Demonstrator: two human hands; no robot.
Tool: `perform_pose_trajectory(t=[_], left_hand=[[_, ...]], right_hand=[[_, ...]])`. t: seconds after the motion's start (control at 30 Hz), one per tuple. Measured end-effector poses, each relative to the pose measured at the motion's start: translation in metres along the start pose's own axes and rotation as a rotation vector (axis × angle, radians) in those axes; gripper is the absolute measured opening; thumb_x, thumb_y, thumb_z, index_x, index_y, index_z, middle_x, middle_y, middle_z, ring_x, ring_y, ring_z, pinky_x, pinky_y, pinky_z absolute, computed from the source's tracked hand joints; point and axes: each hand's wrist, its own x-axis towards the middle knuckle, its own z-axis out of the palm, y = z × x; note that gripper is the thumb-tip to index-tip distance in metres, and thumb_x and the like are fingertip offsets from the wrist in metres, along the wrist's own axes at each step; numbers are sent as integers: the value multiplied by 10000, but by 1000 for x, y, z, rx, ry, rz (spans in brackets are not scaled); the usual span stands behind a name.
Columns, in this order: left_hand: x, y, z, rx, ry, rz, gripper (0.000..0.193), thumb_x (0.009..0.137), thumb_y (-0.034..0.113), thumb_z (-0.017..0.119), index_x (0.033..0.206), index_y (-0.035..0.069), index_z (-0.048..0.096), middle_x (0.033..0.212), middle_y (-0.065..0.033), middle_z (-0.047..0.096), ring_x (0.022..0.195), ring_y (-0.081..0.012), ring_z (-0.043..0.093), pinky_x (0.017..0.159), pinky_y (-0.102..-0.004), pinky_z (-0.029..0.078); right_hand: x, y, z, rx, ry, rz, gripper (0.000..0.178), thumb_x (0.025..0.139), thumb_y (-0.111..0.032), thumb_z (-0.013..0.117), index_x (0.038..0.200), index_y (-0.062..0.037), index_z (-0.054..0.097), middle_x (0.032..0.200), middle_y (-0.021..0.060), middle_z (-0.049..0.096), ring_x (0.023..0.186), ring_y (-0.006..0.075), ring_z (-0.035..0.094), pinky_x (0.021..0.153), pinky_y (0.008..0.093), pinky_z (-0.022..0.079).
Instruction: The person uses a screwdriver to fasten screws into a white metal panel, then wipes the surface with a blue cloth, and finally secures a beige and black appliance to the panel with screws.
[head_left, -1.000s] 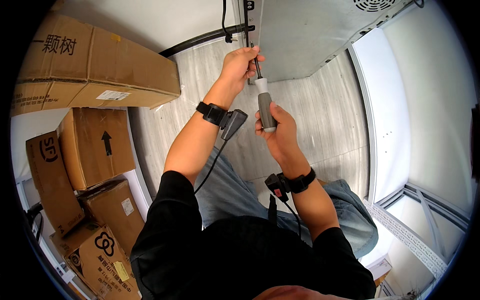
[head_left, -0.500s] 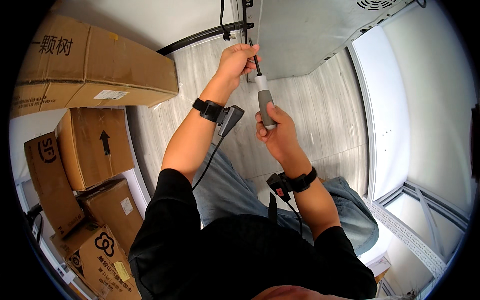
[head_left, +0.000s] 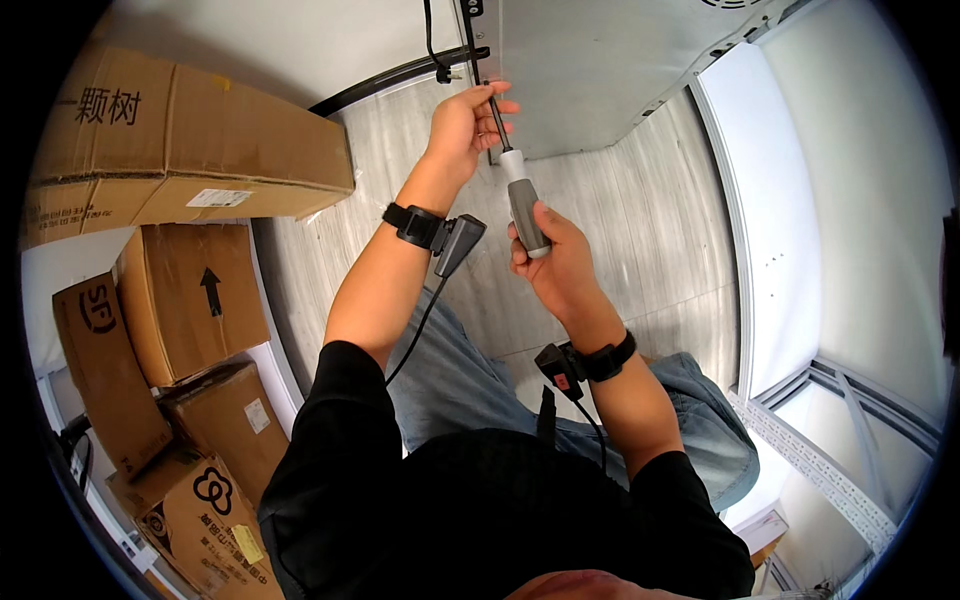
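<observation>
Looks down from head height, fisheye-wide, fairly near left hand (head_left: 459, 128) and right hand (head_left: 562, 262), toward wood-grain floor (head_left: 640, 225).

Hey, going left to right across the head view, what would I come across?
Brown carton with a black arrow, left hand, right hand gripping the grey-handled screwdriver, white panel.

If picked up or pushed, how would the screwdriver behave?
The screwdriver should be stiff: its shaft looks straight. Probably handle-heavy, as the grip is far thicker. It might roll, since the grip looks rounded.
</observation>
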Motion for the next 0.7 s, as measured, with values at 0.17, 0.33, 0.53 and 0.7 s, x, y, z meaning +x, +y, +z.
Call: perform_pose_trajectory(t=[0.17,0.33,0.53,0.7], left_hand=[[9,2,1,-53,35,-39,290,937,227,447,1053,59,653,839,-66,686,661,-112,595,591,-248,452],[12,2,3,-28,84,-39,291,942,216,441,1045,49,657,805,-54,678,648,-109,586,591,-243,449],[2,-7,5,-30,73,-2,285,957,206,448,1069,22,634,833,-63,673,659,-111,595,592,-233,465],[-9,-33,27,5,-1,-47,275,980,179,449,1132,-7,583,954,-85,668,765,-149,629,679,-253,527]], right_hand=[[-1,0,-4,12,-46,22,333,992,-354,450,1081,-42,522,844,49,580,617,129,511,589,289,409],[-7,4,-5,-32,-92,-2,358,993,-385,440,1074,-49,530,845,49,580,615,128,511,578,287,410],[-20,-1,-24,-90,-50,8,365,984,-399,463,1067,-47,509,825,53,571,609,127,513,559,282,413],[-43,-46,-51,-268,9,-10,364,966,-404,498,1084,-60,514,800,41,576,566,103,497,504,258,388]])
